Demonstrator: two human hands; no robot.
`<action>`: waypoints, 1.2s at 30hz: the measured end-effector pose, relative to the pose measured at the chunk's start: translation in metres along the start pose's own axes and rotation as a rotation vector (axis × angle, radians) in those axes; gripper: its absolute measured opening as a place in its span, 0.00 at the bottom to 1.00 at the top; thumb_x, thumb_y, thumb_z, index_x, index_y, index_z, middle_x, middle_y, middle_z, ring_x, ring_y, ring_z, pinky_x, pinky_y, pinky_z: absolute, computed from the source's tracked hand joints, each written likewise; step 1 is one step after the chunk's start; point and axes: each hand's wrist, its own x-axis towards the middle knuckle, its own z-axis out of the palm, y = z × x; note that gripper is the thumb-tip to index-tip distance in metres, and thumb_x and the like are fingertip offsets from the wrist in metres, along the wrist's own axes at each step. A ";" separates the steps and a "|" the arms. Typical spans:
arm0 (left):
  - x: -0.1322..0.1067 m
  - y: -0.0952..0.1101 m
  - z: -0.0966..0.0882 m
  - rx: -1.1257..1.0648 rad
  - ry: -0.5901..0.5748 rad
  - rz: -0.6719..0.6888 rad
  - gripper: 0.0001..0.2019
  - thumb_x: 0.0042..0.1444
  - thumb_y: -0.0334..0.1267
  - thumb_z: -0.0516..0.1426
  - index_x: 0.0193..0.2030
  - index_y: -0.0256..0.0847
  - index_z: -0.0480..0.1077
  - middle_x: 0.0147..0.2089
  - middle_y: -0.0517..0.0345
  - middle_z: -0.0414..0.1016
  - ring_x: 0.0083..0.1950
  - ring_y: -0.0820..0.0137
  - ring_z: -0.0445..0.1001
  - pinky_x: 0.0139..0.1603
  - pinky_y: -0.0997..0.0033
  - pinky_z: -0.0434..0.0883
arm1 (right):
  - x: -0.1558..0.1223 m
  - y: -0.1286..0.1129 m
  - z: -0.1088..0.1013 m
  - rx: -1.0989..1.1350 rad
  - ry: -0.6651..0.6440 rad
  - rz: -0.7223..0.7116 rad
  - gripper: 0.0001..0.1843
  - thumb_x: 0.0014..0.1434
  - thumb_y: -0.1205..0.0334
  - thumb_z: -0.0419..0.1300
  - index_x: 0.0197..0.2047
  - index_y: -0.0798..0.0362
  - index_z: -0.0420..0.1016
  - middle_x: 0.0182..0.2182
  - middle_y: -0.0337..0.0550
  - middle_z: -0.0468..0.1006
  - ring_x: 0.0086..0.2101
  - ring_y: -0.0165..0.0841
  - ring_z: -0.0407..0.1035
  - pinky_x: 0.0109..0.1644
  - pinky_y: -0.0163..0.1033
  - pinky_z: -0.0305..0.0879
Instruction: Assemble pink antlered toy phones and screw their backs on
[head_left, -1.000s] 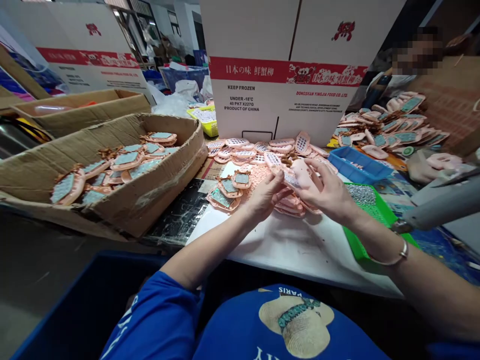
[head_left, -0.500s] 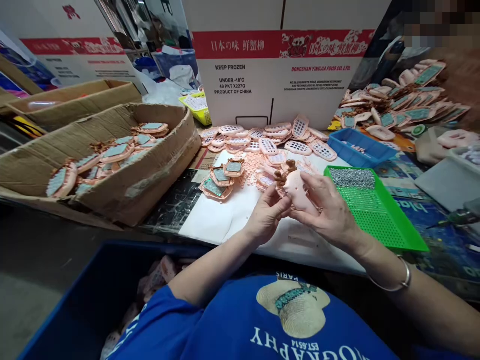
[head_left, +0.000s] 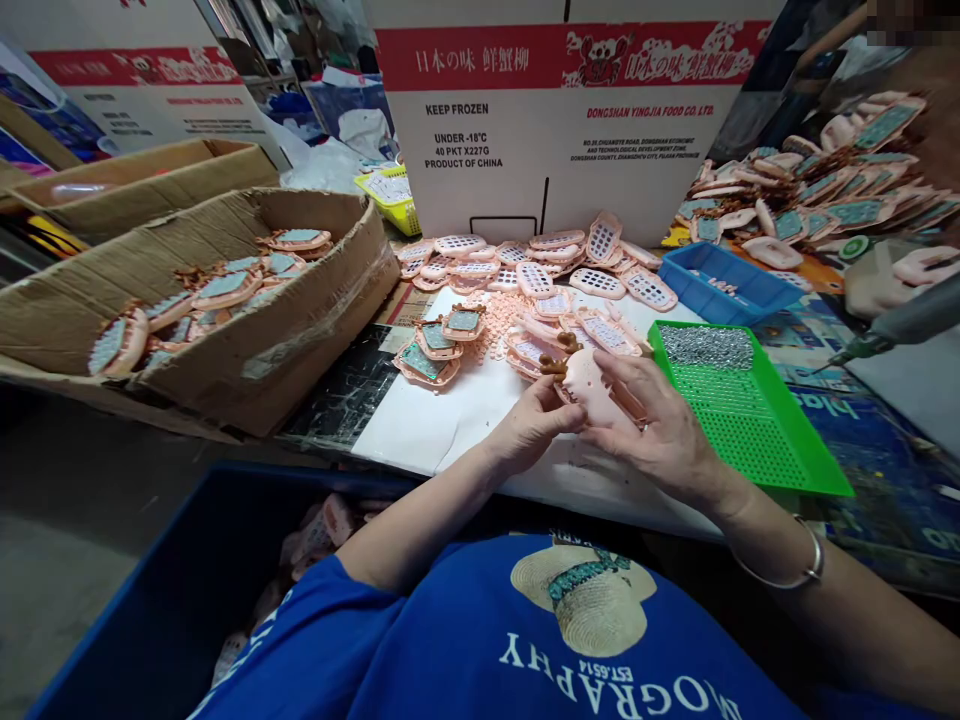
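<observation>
Between both hands is a pale pink plastic toy shell [head_left: 596, 390] with brown antlers, held above the white work sheet. My left hand [head_left: 536, 425] pinches its lower left edge near the antlers. My right hand [head_left: 656, 430] wraps its right side, thumb below and fingers over the top. Just behind it lie pink casings with white button pads [head_left: 532, 350]. To the left sits a small stack of casings with green circuit boards [head_left: 427, 362]. Small pink buttons [head_left: 510, 325] are heaped behind the stack.
A cardboard box [head_left: 300, 300] of casings with boards stands left. On the right are a green tray [head_left: 765, 430] with small metal screws, a blue basket [head_left: 727, 285] and an electric screwdriver [head_left: 892, 325]. A large white carton [head_left: 555, 140] stands behind. A blue bin [head_left: 172, 580] sits below.
The toy shell has dropped slightly and turned a little in both hands. At the right, the screwdriver has swung further into view, above the table. The view has shifted slightly.
</observation>
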 end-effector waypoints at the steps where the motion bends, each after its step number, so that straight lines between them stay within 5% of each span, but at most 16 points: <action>1: 0.000 0.000 0.000 -0.005 0.001 -0.005 0.33 0.38 0.49 0.74 0.51 0.40 0.74 0.46 0.51 0.79 0.49 0.62 0.77 0.53 0.64 0.70 | -0.001 -0.001 0.000 0.000 0.002 -0.006 0.40 0.59 0.51 0.69 0.71 0.40 0.59 0.58 0.50 0.68 0.59 0.47 0.67 0.62 0.57 0.69; 13: -0.005 0.000 -0.001 0.060 -0.021 0.054 0.29 0.37 0.48 0.75 0.45 0.38 0.76 0.40 0.54 0.80 0.43 0.63 0.78 0.50 0.63 0.71 | -0.007 0.004 0.009 0.006 0.025 -0.110 0.43 0.60 0.49 0.67 0.74 0.36 0.52 0.62 0.49 0.64 0.62 0.49 0.63 0.65 0.60 0.66; 22: -0.029 0.010 0.022 0.364 0.056 0.185 0.17 0.57 0.48 0.64 0.47 0.40 0.79 0.46 0.52 0.81 0.53 0.59 0.76 0.59 0.63 0.69 | -0.021 -0.001 0.029 -0.173 0.073 -0.193 0.44 0.65 0.52 0.62 0.76 0.37 0.41 0.69 0.54 0.56 0.67 0.51 0.56 0.64 0.65 0.66; 27: -0.039 0.008 0.012 0.406 0.074 0.127 0.16 0.60 0.46 0.61 0.50 0.40 0.78 0.48 0.51 0.80 0.52 0.60 0.77 0.58 0.62 0.70 | -0.029 -0.003 0.024 0.067 0.035 0.004 0.33 0.68 0.51 0.58 0.73 0.44 0.55 0.65 0.52 0.65 0.64 0.46 0.63 0.66 0.57 0.66; 31: -0.045 0.010 0.010 0.347 0.027 0.094 0.18 0.58 0.43 0.64 0.53 0.41 0.75 0.51 0.50 0.79 0.53 0.59 0.76 0.56 0.63 0.71 | -0.027 -0.006 0.014 0.241 -0.003 0.261 0.24 0.66 0.48 0.60 0.61 0.50 0.71 0.54 0.50 0.78 0.50 0.42 0.75 0.55 0.52 0.74; 36: -0.045 0.003 0.012 0.381 0.124 0.191 0.18 0.60 0.45 0.62 0.54 0.41 0.72 0.49 0.52 0.78 0.50 0.63 0.75 0.55 0.67 0.70 | -0.022 -0.008 0.011 0.324 0.046 0.368 0.20 0.58 0.48 0.68 0.47 0.53 0.78 0.39 0.45 0.82 0.36 0.37 0.77 0.42 0.44 0.75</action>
